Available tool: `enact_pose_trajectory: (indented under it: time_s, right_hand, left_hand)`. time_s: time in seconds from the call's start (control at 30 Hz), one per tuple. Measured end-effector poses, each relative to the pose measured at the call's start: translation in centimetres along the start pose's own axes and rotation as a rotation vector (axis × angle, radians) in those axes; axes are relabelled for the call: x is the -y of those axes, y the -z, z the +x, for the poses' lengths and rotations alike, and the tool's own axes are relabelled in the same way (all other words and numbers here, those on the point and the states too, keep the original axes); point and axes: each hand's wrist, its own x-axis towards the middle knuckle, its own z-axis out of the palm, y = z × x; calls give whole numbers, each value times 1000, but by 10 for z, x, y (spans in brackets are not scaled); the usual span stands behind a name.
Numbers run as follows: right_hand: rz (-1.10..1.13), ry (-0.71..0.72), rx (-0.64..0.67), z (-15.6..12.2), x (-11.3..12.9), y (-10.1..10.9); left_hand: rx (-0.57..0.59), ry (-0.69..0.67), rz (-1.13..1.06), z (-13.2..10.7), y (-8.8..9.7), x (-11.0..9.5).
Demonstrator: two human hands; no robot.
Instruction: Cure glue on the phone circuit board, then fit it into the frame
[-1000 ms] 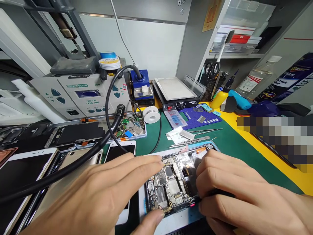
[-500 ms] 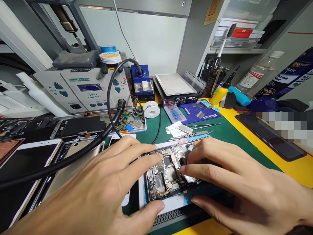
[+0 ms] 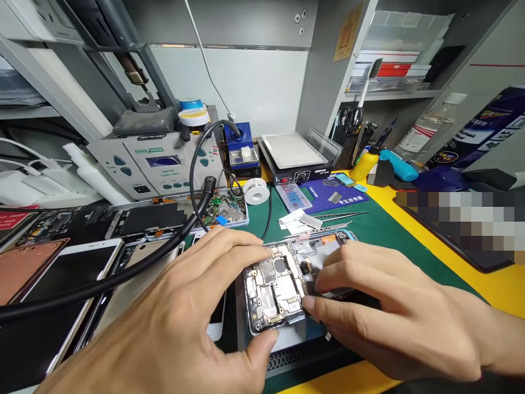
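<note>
An opened smartphone (image 3: 295, 279) lies on a pale work pad, its bare circuit board (image 3: 273, 287) with metal shields facing up. My left hand (image 3: 176, 306) holds the phone's left side, fingers over the top edge and thumb at the lower edge. My right hand (image 3: 394, 306) grips the right side, where fingertips rest on a dark part near a small flex connector (image 3: 305, 268). That hand hides the phone's lower right corner. A clear, shiny film (image 3: 315, 251) covers the phone's upper right area.
A green mat (image 3: 385, 251) covers the yellow bench. Behind stand a hot-air rework station (image 3: 156, 164), a heating plate (image 3: 291, 153), a solder spool (image 3: 256, 191), tweezers (image 3: 340, 214) and a tray of boards (image 3: 223, 210). Phones (image 3: 69, 268) and a black hose (image 3: 123, 279) lie left.
The view has shifted slightly. The phone now sits straighter and further up under my hands. My right fingers have closed in on its right side.
</note>
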Motion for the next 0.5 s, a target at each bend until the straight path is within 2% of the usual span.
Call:
enact_pose_trajectory:
  time_s: [0.23, 0.37, 0.5]
  right_hand:
    - [8, -52, -90, -4, 4, -3]
    - [-7, 32, -24, -3, 0, 1]
    - [5, 67, 13, -2, -4, 4]
  left_hand:
    - [-19, 4, 38, 0, -1, -1]
    - [-45, -40, 79, -2, 0, -3]
    - [-36, -4, 100, -4, 1, -7]
